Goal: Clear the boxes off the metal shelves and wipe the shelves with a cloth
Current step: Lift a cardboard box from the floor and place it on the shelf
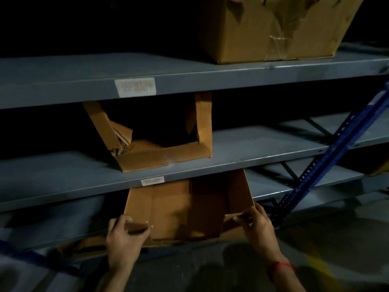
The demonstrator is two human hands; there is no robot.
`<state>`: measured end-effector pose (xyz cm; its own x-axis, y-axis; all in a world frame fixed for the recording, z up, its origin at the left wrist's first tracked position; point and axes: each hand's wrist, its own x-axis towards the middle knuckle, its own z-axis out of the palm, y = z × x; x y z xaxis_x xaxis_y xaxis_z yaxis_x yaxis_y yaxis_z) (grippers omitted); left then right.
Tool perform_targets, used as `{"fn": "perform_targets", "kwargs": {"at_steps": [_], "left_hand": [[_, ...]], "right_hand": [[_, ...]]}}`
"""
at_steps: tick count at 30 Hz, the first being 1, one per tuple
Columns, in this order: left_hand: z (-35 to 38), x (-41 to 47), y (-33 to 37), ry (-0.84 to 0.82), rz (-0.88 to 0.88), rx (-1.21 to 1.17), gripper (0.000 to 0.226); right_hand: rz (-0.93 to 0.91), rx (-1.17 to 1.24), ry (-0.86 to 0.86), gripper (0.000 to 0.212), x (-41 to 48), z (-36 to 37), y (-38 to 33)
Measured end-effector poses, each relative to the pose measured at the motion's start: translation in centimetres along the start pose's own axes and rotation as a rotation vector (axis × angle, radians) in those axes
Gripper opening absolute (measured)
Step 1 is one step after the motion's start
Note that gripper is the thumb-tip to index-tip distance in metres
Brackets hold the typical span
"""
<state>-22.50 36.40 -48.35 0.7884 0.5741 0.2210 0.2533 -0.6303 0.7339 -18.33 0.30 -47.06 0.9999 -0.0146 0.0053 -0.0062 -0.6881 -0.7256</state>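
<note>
Two hands hold the front flaps of an open cardboard box (pixel 179 209) on the lowest of three grey metal shelves.

The left hand (pixel 124 239) has its fingers (pixel 123 220) curled over the box's left front flap, with the thumb closing on it from the side. The right hand (pixel 260 228) pinches the right front flap at the box's near corner. The box sits at the front edge of the bottom shelf (pixel 52 226), between the two hands, its inside showing. On the middle shelf (pixel 252 148) just above stands a cut-open box (pixel 164 157). A large torn box (pixel 273 32) sits on the top shelf (pixel 84 68), to the right. A blue perforated upright (pixel 336 148) slants at the right.
</note>
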Motion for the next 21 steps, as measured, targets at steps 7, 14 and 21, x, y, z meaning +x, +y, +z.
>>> {"fn": "perform_targets", "kwargs": {"at_steps": [7, 14, 21], "left_hand": [[-3.2, 1.2, -1.8, 0.107, -0.141, 0.010, 0.053], [-11.8, 5.9, -11.1, 0.141, -0.403, 0.079, 0.059], [-18.9, 10.8, -17.9, 0.140, -0.439, 0.053, 0.056]], "right_hand": [[-0.117, 0.031, -0.090, 0.030, 1.5, 3.8, -3.2], [-0.293, 0.155, -0.262, 0.021, 2.9, 13.6, -12.6], [-0.198, 0.373, -0.321, 0.052, 2.3, 22.7, -20.4]]}}
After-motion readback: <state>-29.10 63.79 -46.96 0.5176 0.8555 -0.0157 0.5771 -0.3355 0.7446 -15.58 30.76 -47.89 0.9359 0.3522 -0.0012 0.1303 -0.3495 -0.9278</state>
